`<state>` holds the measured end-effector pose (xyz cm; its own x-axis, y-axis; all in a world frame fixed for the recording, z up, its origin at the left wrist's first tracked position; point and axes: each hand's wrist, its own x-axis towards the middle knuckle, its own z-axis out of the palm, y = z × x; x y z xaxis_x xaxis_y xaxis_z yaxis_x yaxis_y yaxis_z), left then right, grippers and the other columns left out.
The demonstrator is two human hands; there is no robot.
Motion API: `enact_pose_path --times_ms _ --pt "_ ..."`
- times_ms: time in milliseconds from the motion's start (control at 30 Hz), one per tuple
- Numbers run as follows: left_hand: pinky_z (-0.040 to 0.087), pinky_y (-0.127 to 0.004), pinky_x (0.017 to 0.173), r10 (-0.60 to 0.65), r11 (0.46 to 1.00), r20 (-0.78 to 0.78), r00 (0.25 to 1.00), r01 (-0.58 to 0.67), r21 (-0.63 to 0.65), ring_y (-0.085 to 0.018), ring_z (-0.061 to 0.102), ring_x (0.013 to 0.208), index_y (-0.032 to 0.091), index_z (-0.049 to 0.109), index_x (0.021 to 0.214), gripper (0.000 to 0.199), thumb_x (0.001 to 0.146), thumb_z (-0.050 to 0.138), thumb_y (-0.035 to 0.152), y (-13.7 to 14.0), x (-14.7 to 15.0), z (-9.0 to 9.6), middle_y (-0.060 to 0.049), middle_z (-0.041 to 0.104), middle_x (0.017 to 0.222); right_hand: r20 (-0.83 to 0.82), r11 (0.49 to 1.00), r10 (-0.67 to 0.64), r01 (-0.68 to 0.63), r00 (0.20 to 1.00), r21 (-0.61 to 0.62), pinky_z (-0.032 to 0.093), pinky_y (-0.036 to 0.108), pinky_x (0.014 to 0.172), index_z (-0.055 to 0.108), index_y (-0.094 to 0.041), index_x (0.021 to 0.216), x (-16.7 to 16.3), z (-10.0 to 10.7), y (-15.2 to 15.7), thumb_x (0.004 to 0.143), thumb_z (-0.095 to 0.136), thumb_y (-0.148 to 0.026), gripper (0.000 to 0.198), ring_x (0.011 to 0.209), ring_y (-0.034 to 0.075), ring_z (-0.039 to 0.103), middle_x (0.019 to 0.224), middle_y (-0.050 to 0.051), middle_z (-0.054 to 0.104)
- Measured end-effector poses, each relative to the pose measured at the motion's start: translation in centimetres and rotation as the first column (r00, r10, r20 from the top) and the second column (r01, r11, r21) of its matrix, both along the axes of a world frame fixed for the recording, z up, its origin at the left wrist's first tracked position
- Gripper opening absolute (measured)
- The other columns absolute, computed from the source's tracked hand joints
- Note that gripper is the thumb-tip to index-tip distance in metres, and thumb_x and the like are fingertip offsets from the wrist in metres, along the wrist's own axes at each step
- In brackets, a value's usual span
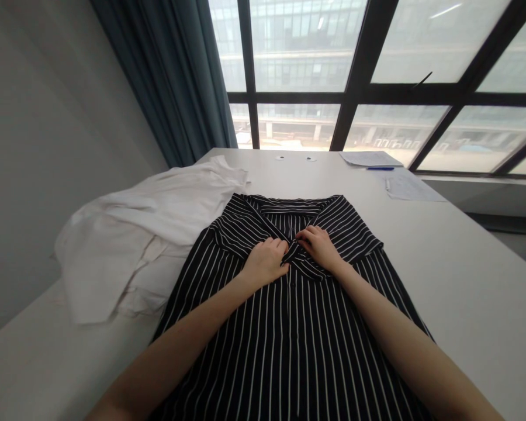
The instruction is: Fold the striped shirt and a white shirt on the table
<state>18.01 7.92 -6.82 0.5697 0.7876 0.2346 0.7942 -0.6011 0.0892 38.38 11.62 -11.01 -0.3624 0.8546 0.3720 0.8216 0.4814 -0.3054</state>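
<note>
A black garment with white stripes (289,345), which looks like a shirt, lies spread on the white table with its neck end away from me. Its wide folded front panels meet in the middle at a gathered, knot-like bit of cloth. My left hand (266,260) is closed on the cloth on the left side of that gather. On the right side, my right hand (319,245) pinches the same striped cloth between thumb and fingers. The two hands are close together, and part of the gathered cloth is hidden behind the fingers.
A heap of white clothes (127,228) lies left of the striped garment. Papers (370,159) with a blue pen (380,169) rest at the table's (473,280) far right, near another sheet (414,188). A blue curtain (179,76) and windows stand behind.
</note>
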Motion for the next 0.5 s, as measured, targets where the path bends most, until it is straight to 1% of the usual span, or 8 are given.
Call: enact_pose_path --times_ms 67,133,233,300,400,467,500 --pt "0.048 -0.038 0.076 0.000 1.000 -0.007 1.000 0.000 -0.011 -0.026 0.061 0.088 0.019 0.061 0.091 0.013 0.079 0.063 0.023 0.0 0.0 0.3 -0.007 0.067 0.092 -0.012 1.000 -0.008 0.009 1.000 0.007 0.039 0.036 0.082 0.065 -0.023 0.096 -0.1 0.1 -0.1 0.094 0.050 -0.024 0.015 0.093 0.023 0.056 0.096 0.006 0.064" --pt "0.049 -0.036 0.075 0.005 0.999 0.016 1.000 -0.004 -0.034 -0.024 0.062 0.084 0.019 0.063 0.089 0.011 0.079 0.060 0.018 0.0 -0.2 1.0 -0.006 0.068 0.088 -0.034 1.000 -0.018 0.019 0.999 0.020 0.038 0.036 0.083 0.064 -0.022 0.093 -0.1 0.2 -0.2 0.095 0.050 -0.024 0.015 0.092 0.023 0.056 0.092 0.005 0.065" --pt "0.048 -0.034 0.077 -0.008 0.998 0.058 0.998 0.012 -0.064 -0.021 0.063 0.081 0.020 0.065 0.086 0.013 0.079 0.056 0.014 0.1 -0.5 2.0 -0.003 0.069 0.084 -0.072 0.999 -0.023 0.025 0.997 0.034 0.037 0.035 0.084 0.064 -0.022 0.093 -0.1 0.4 -0.3 0.096 0.048 -0.024 0.016 0.090 0.021 0.058 0.091 0.005 0.067" --pt "0.048 -0.033 0.080 -0.054 0.995 0.066 0.996 0.059 -0.076 -0.020 0.064 0.081 0.021 0.066 0.084 0.014 0.079 0.056 0.013 0.2 -0.7 2.3 -0.002 0.070 0.083 -0.091 0.999 -0.016 0.019 0.996 0.035 0.037 0.035 0.085 0.064 -0.022 0.096 0.0 0.4 -0.3 0.097 0.046 -0.024 0.018 0.091 0.020 0.059 0.093 0.005 0.069" --pt "0.047 -0.034 0.083 -0.140 0.981 0.061 0.988 0.147 -0.127 -0.019 0.064 0.080 0.022 0.068 0.080 0.014 0.080 0.057 0.014 0.5 -0.8 1.9 0.000 0.070 0.079 -0.104 1.000 -0.004 0.007 0.995 0.030 0.036 0.035 0.086 0.065 -0.022 0.102 0.0 0.2 -0.3 0.097 0.046 -0.022 0.019 0.094 0.019 0.060 0.099 0.004 0.070" --pt "0.048 -0.034 0.085 -0.166 0.973 0.081 0.983 0.176 -0.146 -0.018 0.064 0.082 0.022 0.069 0.080 0.014 0.082 0.057 0.015 0.7 -0.8 1.4 0.000 0.070 0.079 -0.103 1.000 0.001 0.002 0.995 0.027 0.036 0.035 0.086 0.065 -0.022 0.105 0.0 0.1 -0.2 0.096 0.048 -0.022 0.019 0.095 0.020 0.060 0.100 0.004 0.070" --pt "0.048 -0.034 0.086 -0.168 0.974 0.101 0.981 0.180 -0.137 -0.018 0.064 0.084 0.021 0.069 0.082 0.014 0.084 0.056 0.016 0.8 -0.8 1.1 0.000 0.070 0.082 -0.099 1.000 0.004 -0.001 0.995 0.025 0.036 0.035 0.085 0.065 -0.023 0.107 0.0 0.0 -0.2 0.096 0.049 -0.023 0.019 0.096 0.021 0.059 0.100 0.005 0.069"
